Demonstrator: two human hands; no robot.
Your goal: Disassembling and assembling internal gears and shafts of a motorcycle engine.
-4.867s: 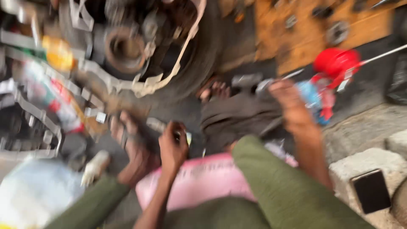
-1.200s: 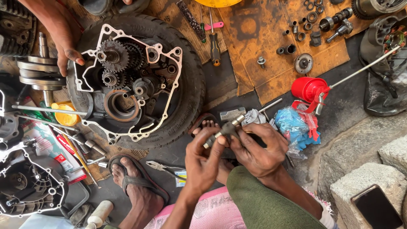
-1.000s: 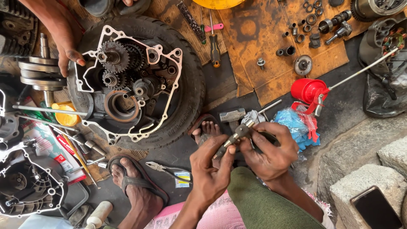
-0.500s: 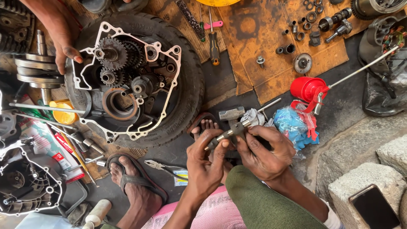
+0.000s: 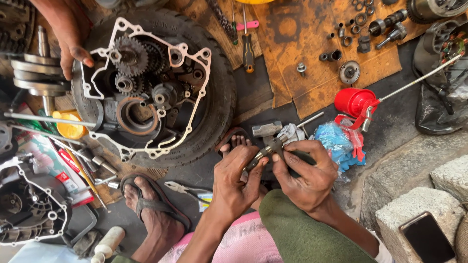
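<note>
My left hand [image 5: 235,182] and my right hand [image 5: 303,174] meet over my knee and together pinch a small greasy metal shaft part [image 5: 265,150], held slanted between the fingertips. The right hand also wraps a dark piece below it. Just beyond the hands lie a hammer head [image 5: 267,129] and a grey rag [image 5: 292,132]. An open engine case [image 5: 146,92] with gears sits inside a tyre [image 5: 222,92] at the upper left. Another person's hand [image 5: 73,46] rests on that tyre's left edge.
A rusty board [image 5: 312,63] at the top holds screwdrivers, washers and small gears. A red oil can [image 5: 356,101] and blue cloth [image 5: 339,141] lie right of my hands. Stone blocks with a phone [image 5: 428,237] are at lower right. Another engine cover [image 5: 29,204], tools and my sandalled foot [image 5: 148,207] are at left.
Since the blurred earliest frame my hands came together on the metal part. Over the last second they turned it slightly between the fingers. The other person's hand stayed on the tyre.
</note>
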